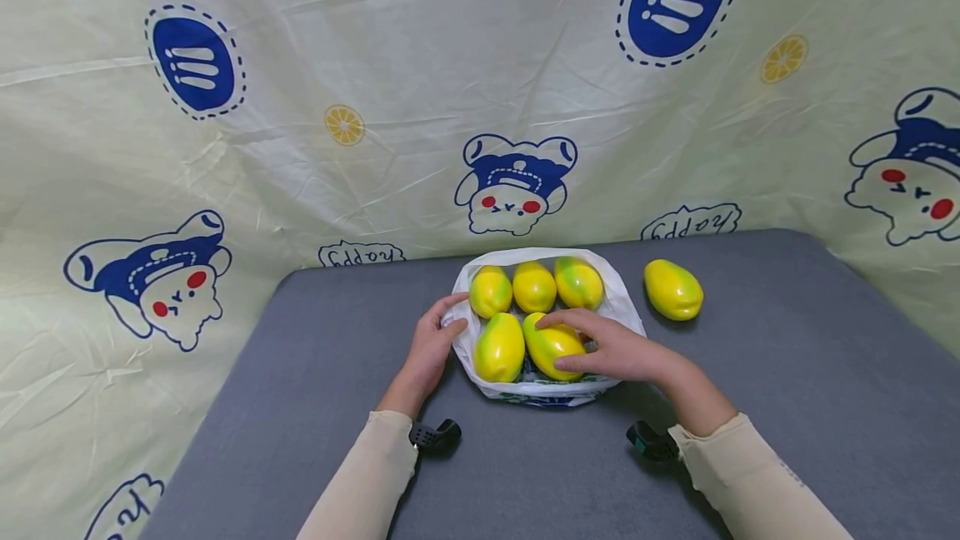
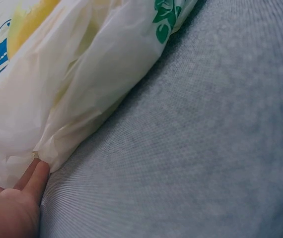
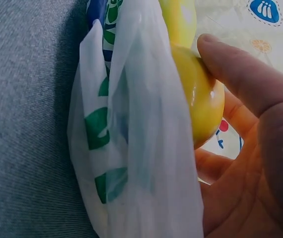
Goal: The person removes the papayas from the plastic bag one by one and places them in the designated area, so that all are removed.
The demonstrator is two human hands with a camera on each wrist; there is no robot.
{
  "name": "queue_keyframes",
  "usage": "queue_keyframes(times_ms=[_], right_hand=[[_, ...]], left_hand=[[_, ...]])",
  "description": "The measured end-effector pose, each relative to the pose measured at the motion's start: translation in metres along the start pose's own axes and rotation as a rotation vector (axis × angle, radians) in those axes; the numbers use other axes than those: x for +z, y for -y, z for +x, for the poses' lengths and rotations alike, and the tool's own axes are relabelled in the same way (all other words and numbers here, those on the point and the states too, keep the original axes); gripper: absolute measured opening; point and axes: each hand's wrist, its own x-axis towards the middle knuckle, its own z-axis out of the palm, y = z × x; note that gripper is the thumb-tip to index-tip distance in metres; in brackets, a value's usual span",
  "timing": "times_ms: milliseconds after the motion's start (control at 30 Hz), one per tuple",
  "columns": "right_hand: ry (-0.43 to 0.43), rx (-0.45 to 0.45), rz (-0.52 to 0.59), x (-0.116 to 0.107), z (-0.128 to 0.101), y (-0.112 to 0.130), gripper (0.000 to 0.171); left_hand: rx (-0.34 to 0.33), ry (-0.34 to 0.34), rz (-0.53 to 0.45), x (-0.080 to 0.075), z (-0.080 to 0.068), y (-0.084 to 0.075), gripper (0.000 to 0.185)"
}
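Right hand (image 1: 626, 354) fingers curled over the front-right mango (image 1: 553, 345), gripping it, thumb on its near side. Left hand (image 1: 431, 346) fingers look to pinch the left rim of the white plastic bag (image 1: 622, 307); grip partly hidden, likely a pinch. Bag sits frame centre on the grey table (image 1: 787, 407), holding five mangoes: three rear, two front. Gripped mango's long axis runs upper left to lower right. Sixth mango (image 1: 673, 289) lies outside, right of bag.

Head view looking down over grey table (image 1: 300, 407); both wrist views hugging white plastic bag (image 2: 77, 84) from opposite sides, sharing it.
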Motion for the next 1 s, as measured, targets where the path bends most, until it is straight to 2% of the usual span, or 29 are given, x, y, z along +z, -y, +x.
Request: queue_keyframes(times_ms=[433, 733, 1000], right_hand=[[-0.002, 0.007, 0.024, 0.0014, 0.0008, -0.0011, 0.05], [-0.05, -0.055, -0.003, 0.0026, 0.0007, -0.0015, 0.043], [-0.097, -0.036, 0.001, -0.0006, 0.0003, 0.0036, 0.041]], left_hand=[[-0.001, -0.015, 0.02, 0.0012, -0.0006, -0.0003, 0.041], [0.002, -0.011, 0.02, 0.0011, 0.0, 0.0002, 0.041], [-0.003, -0.01, 0.017, 0.0002, 0.0008, 0.0015, 0.041]])
